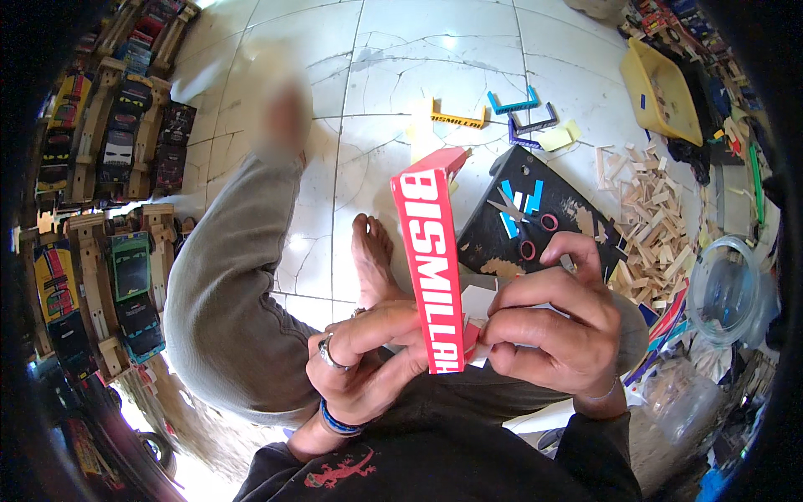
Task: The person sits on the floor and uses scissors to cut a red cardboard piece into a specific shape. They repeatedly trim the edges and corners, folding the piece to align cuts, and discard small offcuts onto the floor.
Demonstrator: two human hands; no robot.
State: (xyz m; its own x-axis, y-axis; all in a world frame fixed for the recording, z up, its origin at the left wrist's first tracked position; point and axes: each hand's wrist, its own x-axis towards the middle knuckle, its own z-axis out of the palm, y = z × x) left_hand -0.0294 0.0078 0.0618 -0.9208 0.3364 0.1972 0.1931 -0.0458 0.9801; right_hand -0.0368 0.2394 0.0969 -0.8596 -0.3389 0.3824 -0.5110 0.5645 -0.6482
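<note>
My left hand (368,356) is closed around the near part of a long red bracket (428,259) with white lettering, its far end bent to the right. The thumb and fingers press it from the left and below. Close by on the right, my right hand (556,326) pinches at the bracket's near end, with a piece of white paper (478,299) showing between its fingers and the bracket. Exactly what its fingertips grip is partly hidden. Beyond my hands, scissors (520,214) with dark red handles lie spread on a black board (493,243), beside small blue-and-white strips (533,197).
Yellow (457,118), blue (513,104) and purple brackets (524,134) lie on the tiled floor ahead. Right of the board is a heap of small wooden pieces (657,222), with a yellow tub (661,92) behind. Toy trucks (125,134) line the left side.
</note>
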